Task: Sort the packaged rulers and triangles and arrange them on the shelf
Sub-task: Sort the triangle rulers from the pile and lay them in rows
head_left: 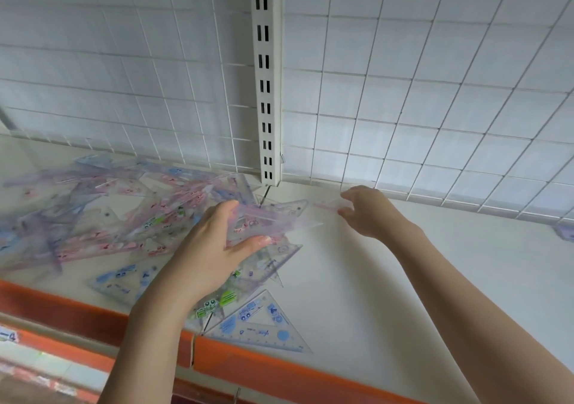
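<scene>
Clear-plastic rulers (pixel 124 217) lie heaped on the shelf (pixel 388 279); your left hand (pixel 211 254) grips several, right hand (pixel 369 211) fingers pinching a pink ruler (pixel 326 206).

head view looks forward and down, close over the white shelf (pixel 357 279) toward its wire grid back (pixel 403 93).

The left hand (pixel 214 248) grips clear plastic packaged rulers (pixel 267 220) above a heap of printed transparent triangles (pixel 102 217) on the white shelf (pixel 388 295); the right hand (pixel 369 211) pinches one pink-edged ruler's tip (pixel 326 205).
</scene>
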`<move>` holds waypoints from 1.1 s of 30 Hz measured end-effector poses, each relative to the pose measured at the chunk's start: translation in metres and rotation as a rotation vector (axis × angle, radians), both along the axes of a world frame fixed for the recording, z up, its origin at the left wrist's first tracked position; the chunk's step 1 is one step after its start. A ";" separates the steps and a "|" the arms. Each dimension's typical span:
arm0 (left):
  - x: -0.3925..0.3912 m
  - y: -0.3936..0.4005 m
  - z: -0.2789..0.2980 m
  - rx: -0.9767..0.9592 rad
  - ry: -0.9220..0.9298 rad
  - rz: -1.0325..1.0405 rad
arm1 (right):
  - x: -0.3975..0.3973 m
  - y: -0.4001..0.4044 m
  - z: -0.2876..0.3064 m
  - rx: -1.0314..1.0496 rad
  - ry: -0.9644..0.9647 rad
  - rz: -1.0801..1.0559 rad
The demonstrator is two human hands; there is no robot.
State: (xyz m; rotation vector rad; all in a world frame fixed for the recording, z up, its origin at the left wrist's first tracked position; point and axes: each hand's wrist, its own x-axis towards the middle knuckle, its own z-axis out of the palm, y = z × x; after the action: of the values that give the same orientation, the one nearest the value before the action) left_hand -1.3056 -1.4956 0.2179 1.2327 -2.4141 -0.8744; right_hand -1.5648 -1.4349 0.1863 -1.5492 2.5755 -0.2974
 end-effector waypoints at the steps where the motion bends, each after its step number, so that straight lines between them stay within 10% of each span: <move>1: -0.003 -0.001 0.001 -0.020 0.004 -0.005 | 0.002 0.001 -0.003 0.002 0.009 0.026; 33: -0.003 0.008 0.001 0.076 0.137 -0.063 | 0.021 -0.021 -0.027 -0.035 -0.098 0.138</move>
State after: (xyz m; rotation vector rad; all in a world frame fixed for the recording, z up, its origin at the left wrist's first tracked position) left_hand -1.3090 -1.4878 0.2185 1.0898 -2.3414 -1.0418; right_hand -1.5441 -1.4563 0.1593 -1.6702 2.3891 -0.3943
